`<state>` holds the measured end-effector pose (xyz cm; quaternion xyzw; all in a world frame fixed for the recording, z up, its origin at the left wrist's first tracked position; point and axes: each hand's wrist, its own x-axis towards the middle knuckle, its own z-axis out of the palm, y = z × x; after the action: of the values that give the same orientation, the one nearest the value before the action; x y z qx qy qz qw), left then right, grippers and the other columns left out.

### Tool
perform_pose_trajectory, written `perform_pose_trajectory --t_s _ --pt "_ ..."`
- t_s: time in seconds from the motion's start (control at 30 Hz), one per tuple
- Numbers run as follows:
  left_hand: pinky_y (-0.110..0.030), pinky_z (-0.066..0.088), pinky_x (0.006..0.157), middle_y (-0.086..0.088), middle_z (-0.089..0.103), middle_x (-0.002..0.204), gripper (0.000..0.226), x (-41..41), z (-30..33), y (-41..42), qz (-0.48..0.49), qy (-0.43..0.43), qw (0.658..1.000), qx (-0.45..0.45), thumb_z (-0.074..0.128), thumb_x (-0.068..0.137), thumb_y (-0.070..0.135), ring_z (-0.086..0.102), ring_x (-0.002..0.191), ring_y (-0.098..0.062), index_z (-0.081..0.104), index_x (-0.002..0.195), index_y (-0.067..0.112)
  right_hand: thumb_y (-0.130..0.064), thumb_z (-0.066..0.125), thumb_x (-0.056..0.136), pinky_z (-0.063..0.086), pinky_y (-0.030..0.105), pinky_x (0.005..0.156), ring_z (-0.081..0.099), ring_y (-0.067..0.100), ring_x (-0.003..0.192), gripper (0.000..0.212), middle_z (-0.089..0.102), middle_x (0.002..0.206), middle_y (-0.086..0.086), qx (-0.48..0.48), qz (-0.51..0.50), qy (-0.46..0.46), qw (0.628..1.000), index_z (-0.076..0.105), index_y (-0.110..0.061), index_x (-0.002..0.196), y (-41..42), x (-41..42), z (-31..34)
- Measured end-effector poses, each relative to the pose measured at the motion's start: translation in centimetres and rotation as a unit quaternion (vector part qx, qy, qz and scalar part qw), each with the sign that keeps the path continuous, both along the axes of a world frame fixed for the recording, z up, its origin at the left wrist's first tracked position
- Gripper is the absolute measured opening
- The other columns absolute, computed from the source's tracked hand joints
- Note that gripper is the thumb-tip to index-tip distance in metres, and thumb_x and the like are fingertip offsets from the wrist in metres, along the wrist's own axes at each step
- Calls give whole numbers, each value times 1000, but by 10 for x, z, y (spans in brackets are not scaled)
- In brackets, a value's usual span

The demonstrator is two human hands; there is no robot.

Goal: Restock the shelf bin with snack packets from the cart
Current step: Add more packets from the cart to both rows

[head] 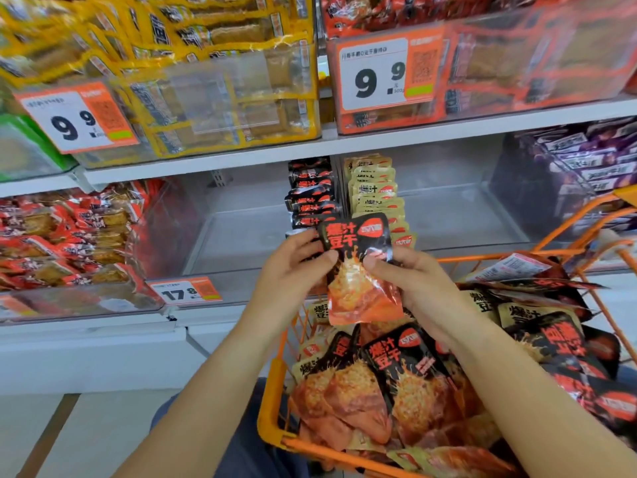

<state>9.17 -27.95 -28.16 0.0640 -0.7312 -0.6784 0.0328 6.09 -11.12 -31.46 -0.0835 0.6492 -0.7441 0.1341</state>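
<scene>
Left hand (293, 267) and right hand (410, 281) both pinch one glossy black-and-orange snack packet (360, 267) at frame centre, upright before the clear plastic shelf bin (241, 236). Behind it, one short black row (310, 194); the orange wire cart (275, 408), lower right, looks heaped, so plenty left.

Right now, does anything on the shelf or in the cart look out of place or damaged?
Nothing looks damaged or spilled. Both hands, left and right, hold one black-and-red packet above the orange cart. The clear bin is mostly bare, with only short rows of black packets and beige packets standing in it. The cart's packets lie jumbled.
</scene>
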Motion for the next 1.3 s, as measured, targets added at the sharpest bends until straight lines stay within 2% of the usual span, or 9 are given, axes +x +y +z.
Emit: perform_pose_trajectory --t_s 0.13,0.23,0.33,0.67,0.83,1.03,1.13,1.23,1.3 --pt "-20 51 67 7 71 70 14 -6 12 -11 -20 40 997 -71 71 80 7 65 68 -7 67 85 19 -32 68 76 48 20 58 59 6 62 28 61 69 -9 22 28 15 999 70 -17 100 -4 4 4" --pt "-21 46 63 5 66 64 20 -22 22 -30 84 135 981 -109 74 77 4 57 61 -8 64 74 21 -31 63 85 57 25 78 70 11 89 35 72 98 -3 -2 -38 -19 999 64 -21 119 0 -1 4" --pt "-14 43 57 -1 62 65 22 -39 29 -46 115 184 961 -174 72 80 4 54 56 -1 59 71 18 -27 56 94 57 20 70 71 15 90 21 73 101 1 -8 -79 -31 996 66 -24 112 6 -3 8" --pt "-21 35 80 -6 57 97 16 -76 -45 -54 68 57 929 -359 78 76 13 51 93 -16 67 86 9 -24 55 95 55 18 63 70 12 72 23 74 92 5 -8 -86 -59 994 67 -14 111 4 -3 9" --pt "-34 42 94 -12 49 134 73 -77 -45 -54 83 -38 930 -355 79 76 29 53 118 -29 41 136 10 -25 55 95 55 18 63 69 12 72 23 74 93 4 -4 -83 -66 994 67 -16 111 5 -6 8" --pt "-28 43 78 -7 65 106 39 -89 -32 -42 -90 -148 852 -493 49 94 48 57 94 -21 62 110 15 -26 55 95 57 21 71 69 12 72 21 74 94 4 12 -73 -67 995 69 -17 107 3 -5 9" --pt "-26 42 90 0 57 128 52 -95 -25 -47 -156 -206 872 -415 56 87 57 55 110 -21 55 124 21 -24 54 95 58 21 71 69 14 75 19 74 94 4 17 -75 -67 995 69 -18 105 5 -4 9" --pt "-40 40 102 -5 35 149 115 -103 -14 -65 -80 -275 947 -146 60 54 84 44 129 -30 30 147 23 -25 55 95 58 23 73 69 15 75 18 75 92 3 21 -81 -68 994 70 -18 102 6 -6 8" --pt "-48 44 94 -17 26 153 110 -116 -15 -71 5 -274 961 17 55 68 79 41 130 -39 17 151 17 -24 55 95 58 24 74 69 15 75 19 75 91 3 23 -80 -69 994 70 -17 103 6 -7 8"
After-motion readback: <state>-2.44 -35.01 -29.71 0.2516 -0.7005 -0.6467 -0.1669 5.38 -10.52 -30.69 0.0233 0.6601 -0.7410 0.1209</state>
